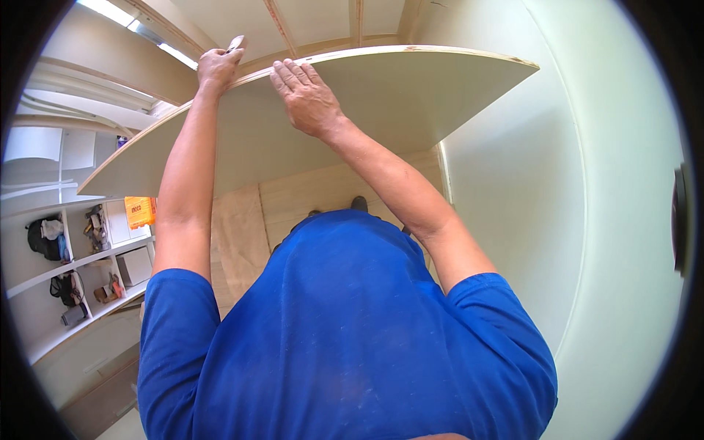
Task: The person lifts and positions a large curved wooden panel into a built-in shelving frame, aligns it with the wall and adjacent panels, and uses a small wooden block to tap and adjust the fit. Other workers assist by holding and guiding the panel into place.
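A large grey-faced plywood panel (381, 103) with a pale raw edge stands in front of me, its upper edge curved by the lens. My right hand (304, 99) is on its near face, fingers close together and bent over the upper edge; the thumb is mostly hidden. Farther left, my left hand (218, 70) is closed just beyond the same edge. From its fist sticks out a small pale, round-ended tool (237, 44), whose exact kind I cannot make out.
Wooden framing strips (280, 28) rise behind the panel. To the right is a smooth pale wall (513, 176). White cubby shelves (72, 227) at left hold bags and tools, with an orange packet (139, 211) beside them. Below lies a plywood floor (238, 238).
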Available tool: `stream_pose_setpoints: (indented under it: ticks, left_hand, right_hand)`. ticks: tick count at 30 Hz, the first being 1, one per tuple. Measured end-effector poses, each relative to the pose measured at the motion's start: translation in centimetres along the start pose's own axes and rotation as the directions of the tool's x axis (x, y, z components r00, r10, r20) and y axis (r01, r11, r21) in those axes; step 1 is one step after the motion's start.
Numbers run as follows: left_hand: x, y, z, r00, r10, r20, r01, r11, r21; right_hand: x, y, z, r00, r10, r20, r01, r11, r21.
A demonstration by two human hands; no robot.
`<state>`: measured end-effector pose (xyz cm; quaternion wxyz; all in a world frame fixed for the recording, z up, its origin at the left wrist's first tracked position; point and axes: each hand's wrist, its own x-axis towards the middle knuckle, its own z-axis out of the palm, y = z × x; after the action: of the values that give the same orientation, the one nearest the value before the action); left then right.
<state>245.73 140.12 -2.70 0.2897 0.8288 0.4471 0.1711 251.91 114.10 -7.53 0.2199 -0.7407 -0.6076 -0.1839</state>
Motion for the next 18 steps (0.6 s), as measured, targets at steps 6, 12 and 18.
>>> stream_pose_setpoints:
  ticks: [6, 12, 18]
  left_hand:
    - [2.5, -4.4, 0.1, 0.998, -0.016, 0.054, 0.016, 1.000, -0.001]
    - [0.6, -1.5, 0.4, 0.998, -0.032, 0.051, 0.039, 0.990, -0.138]
    - [0.9, -1.7, 0.7, 0.999, 0.020, 0.032, -0.020, 1.000, -0.018]
  right_hand:
    - [-5.2, 6.6, -3.1, 0.983, 0.183, 0.002, -0.183, 0.980, -0.081]
    - [-11.9, 17.0, -7.9, 0.919, 0.376, -0.115, -0.393, 0.892, -0.223]
    - [-16.5, 26.1, -11.3, 0.859, 0.483, -0.169, -0.509, 0.774, -0.376]
